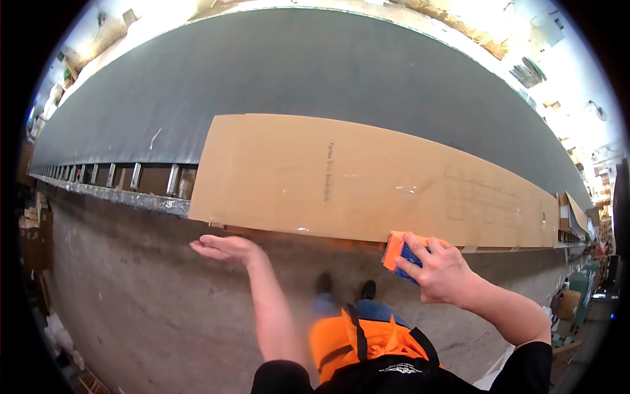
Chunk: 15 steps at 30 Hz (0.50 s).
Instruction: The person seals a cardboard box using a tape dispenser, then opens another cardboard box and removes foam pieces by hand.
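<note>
- Count: 1 long brown cardboard box (374, 164), 1 orange-and-blue block-shaped hand tool (395, 252), 2 bare hands, 2 dark shoes (369, 289).
- Box at pic centre, lying on wide dark-grey conveyor belt (295, 65).
- L hand (223, 249) at 8 o'c: open, palm up, fingers tog., holding nothing; just off box's near edge, by its L end.
- R hand (436, 269) at 4 o'c: curled tight round tool. Tool sits at box's near edge; can't tell if pressed on.
- Around: row of metal rollers (136, 176) at 9, far ones too small to count; brown cardboard piece (576, 213) at 3, just past box's R end; orange garment w/ black straps (387, 345) approx 5.
- In way: R hand hides part of tool; box hides belt under it.
- Box long axis: approx 9:30 to 3; dark printed text line (329, 172) runs crosswise, 12 to 6. Tool's orange side faces approx 10.
</note>
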### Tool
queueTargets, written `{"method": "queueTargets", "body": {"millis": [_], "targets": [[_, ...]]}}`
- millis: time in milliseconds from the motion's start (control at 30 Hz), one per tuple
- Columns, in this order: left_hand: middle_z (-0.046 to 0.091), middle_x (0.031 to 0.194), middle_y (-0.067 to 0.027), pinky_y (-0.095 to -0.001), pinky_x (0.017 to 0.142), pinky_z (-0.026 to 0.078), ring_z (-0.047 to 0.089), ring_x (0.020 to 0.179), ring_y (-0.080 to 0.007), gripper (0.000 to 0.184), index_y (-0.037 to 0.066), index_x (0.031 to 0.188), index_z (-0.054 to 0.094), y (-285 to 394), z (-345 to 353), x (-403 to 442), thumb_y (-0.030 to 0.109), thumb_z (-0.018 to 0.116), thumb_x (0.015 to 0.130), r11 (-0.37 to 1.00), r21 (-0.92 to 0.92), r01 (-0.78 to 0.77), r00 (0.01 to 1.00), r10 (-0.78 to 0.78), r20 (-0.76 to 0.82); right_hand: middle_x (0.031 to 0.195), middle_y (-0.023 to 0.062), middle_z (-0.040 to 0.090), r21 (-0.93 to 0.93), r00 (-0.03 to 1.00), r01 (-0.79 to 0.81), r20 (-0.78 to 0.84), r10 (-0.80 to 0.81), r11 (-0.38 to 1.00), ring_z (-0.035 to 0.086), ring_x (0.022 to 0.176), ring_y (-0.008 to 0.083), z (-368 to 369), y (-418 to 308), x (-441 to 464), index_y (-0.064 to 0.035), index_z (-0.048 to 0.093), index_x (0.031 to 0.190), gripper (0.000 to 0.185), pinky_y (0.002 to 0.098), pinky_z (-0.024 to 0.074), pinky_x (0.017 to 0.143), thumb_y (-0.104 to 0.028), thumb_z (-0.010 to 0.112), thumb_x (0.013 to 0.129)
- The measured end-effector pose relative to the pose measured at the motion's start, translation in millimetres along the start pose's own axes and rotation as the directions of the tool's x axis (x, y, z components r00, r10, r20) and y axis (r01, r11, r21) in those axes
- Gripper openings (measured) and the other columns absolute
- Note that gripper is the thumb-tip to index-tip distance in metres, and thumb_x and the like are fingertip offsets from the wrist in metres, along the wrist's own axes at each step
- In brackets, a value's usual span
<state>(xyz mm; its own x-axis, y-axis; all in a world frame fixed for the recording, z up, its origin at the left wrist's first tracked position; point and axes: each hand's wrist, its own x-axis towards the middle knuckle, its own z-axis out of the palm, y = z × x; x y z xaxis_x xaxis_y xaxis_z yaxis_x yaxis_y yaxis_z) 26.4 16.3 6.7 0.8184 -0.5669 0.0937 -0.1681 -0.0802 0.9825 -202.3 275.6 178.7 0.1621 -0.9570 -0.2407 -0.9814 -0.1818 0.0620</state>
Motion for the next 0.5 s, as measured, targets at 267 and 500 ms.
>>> {"method": "queueTargets", "body": {"millis": [267,500], "targets": [[0.071,0.121,-0.0092,-0.0464,0.111,0.034,0.061,0.121,-0.0327,0.047,0.003,0.117,0.073,-5,-28,-103,0.025,0.034,0.102,0.182,-0.408,-0.895,-0.060,0.856,0.513,0.127,0.0379,0.049,0.137,0.999,-0.026,0.029,0.022,0.990,0.065,0.078,0.0393,12,-27,25,0.0099,0.068,0.099,0.040,0.0434,0.0556,0.049,-0.017,0.067,0.069],[0.069,0.126,-0.0105,-0.0431,0.110,0.037,0.060,0.124,-0.0307,0.046,0.002,0.123,0.069,-9,-30,-80,0.020,0.033,0.102,0.072,-0.327,-0.942,-0.117,0.843,0.524,0.125,0.0243,0.050,0.106,0.981,-0.139,0.151,0.122,0.985,0.063,0.093,0.0363,37,47,-100,-0.0057,0.076,0.083,0.018,0.0414,0.0548,0.066,-0.015,0.068,0.070]]}}
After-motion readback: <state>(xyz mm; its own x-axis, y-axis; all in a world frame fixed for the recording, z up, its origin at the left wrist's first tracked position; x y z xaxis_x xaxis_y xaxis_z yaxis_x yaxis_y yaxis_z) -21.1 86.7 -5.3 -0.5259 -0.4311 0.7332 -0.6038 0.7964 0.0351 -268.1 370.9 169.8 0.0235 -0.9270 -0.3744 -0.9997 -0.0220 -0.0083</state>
